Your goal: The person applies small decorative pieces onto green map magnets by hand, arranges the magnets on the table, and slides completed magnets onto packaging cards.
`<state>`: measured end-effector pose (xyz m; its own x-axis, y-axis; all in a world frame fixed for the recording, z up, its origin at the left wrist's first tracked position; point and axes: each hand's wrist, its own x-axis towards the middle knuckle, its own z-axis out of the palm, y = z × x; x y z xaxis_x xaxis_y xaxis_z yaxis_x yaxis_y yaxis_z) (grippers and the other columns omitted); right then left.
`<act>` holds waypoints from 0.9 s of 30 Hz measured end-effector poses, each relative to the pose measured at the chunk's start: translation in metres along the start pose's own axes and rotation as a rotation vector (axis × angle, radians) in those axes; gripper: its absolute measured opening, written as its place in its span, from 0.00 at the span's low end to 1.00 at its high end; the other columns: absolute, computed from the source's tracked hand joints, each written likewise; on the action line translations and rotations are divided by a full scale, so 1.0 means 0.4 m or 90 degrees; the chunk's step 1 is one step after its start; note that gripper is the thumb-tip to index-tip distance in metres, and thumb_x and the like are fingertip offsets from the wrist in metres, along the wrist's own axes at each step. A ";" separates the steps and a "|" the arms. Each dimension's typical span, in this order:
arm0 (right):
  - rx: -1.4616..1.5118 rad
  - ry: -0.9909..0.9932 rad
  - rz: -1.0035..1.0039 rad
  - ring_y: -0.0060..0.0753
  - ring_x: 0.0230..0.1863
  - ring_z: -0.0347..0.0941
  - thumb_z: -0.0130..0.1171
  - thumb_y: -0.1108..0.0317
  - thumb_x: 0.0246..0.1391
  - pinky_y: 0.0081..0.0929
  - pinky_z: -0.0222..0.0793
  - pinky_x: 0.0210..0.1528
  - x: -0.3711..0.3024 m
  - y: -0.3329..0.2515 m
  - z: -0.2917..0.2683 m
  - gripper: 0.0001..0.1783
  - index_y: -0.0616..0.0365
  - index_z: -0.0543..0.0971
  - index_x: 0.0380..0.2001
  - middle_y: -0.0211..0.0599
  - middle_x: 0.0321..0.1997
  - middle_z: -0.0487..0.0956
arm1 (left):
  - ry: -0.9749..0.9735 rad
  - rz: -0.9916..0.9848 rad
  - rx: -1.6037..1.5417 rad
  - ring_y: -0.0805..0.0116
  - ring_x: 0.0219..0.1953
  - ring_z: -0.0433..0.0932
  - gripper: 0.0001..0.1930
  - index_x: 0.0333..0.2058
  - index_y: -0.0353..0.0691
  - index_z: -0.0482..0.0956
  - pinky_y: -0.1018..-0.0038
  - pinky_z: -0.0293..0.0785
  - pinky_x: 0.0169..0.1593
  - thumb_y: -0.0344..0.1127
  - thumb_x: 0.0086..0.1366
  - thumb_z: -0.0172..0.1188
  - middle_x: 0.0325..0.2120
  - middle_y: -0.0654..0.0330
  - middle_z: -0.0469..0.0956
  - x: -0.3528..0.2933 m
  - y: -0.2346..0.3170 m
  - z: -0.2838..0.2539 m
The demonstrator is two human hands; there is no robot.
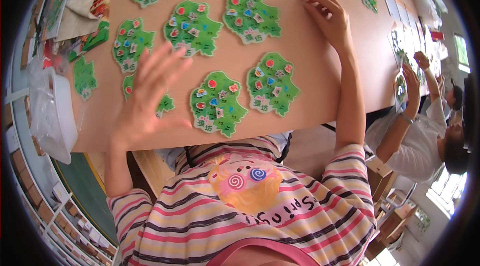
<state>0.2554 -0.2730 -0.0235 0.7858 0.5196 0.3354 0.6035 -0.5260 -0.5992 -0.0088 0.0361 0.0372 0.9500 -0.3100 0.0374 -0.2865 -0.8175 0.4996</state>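
Several green map-shaped flat pieces with small coloured stickers lie on a wooden table (305,76). My left hand (147,93) hovers with fingers spread over one green piece (162,103) near the table's front edge, partly hiding it. Right of it lie two more green pieces (217,103) (271,83). My right hand (330,18) rests on the bare tabletop further back, fingers loosely apart, holding nothing, just right of another green piece (250,16).
A white plastic tub (60,116) with a clear bag sits at the table's left end, beside a cloth bag and coloured packets (82,11). A person in white (425,141) sits at the right, hands on a sheet. Shelving lies lower left.
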 end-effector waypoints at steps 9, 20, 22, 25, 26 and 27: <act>0.059 -0.154 -0.046 0.27 0.38 0.73 0.64 0.67 0.48 0.25 0.69 0.40 -0.017 -0.077 -0.062 0.19 0.52 0.79 0.46 0.33 0.42 0.77 | -0.036 -0.055 0.083 0.51 0.68 0.47 0.51 0.65 0.48 0.52 0.41 0.31 0.65 0.64 0.46 0.61 0.65 0.53 0.52 -0.011 0.076 0.126; 0.057 -0.321 -0.035 0.46 0.59 0.63 0.68 0.63 0.43 0.39 0.62 0.59 -0.138 -0.213 -0.096 0.44 0.52 0.59 0.63 0.43 0.60 0.64 | 0.048 -0.153 0.092 0.49 0.66 0.50 0.52 0.65 0.42 0.51 0.39 0.29 0.64 0.62 0.47 0.64 0.63 0.53 0.56 -0.051 0.128 0.164; 0.072 -0.272 -0.019 0.44 0.56 0.66 0.66 0.64 0.45 0.38 0.66 0.56 -0.101 -0.180 -0.094 0.39 0.52 0.62 0.62 0.42 0.58 0.66 | 0.061 -0.153 0.127 0.51 0.65 0.53 0.51 0.65 0.44 0.52 0.35 0.34 0.61 0.66 0.49 0.60 0.63 0.54 0.56 -0.059 0.133 0.167; 0.059 -0.156 -0.009 0.35 0.47 0.73 0.62 0.67 0.51 0.31 0.70 0.47 -0.006 -0.139 -0.078 0.24 0.56 0.72 0.53 0.40 0.48 0.75 | 0.041 -0.162 0.166 0.52 0.66 0.52 0.51 0.65 0.43 0.53 0.36 0.34 0.62 0.71 0.49 0.54 0.62 0.53 0.57 -0.058 0.131 0.166; 0.061 -0.155 -0.018 0.35 0.47 0.73 0.62 0.67 0.51 0.31 0.70 0.47 0.023 -0.128 -0.068 0.24 0.56 0.72 0.53 0.40 0.48 0.75 | 0.047 -0.166 0.172 0.52 0.66 0.52 0.51 0.65 0.43 0.53 0.36 0.34 0.62 0.71 0.49 0.54 0.62 0.53 0.57 -0.053 0.130 0.159; 0.057 -0.157 -0.030 0.36 0.47 0.73 0.62 0.67 0.51 0.32 0.70 0.47 0.051 -0.115 -0.058 0.24 0.56 0.72 0.53 0.40 0.48 0.75 | 0.039 -0.160 0.139 0.52 0.66 0.52 0.51 0.65 0.43 0.53 0.36 0.33 0.62 0.71 0.50 0.53 0.62 0.53 0.56 -0.048 0.132 0.150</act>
<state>0.2467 -0.2538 0.0279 0.6943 0.6958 0.1838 0.6156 -0.4418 -0.6526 -0.0496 -0.0302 0.0110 0.9981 -0.0608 -0.0077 -0.0556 -0.9515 0.3027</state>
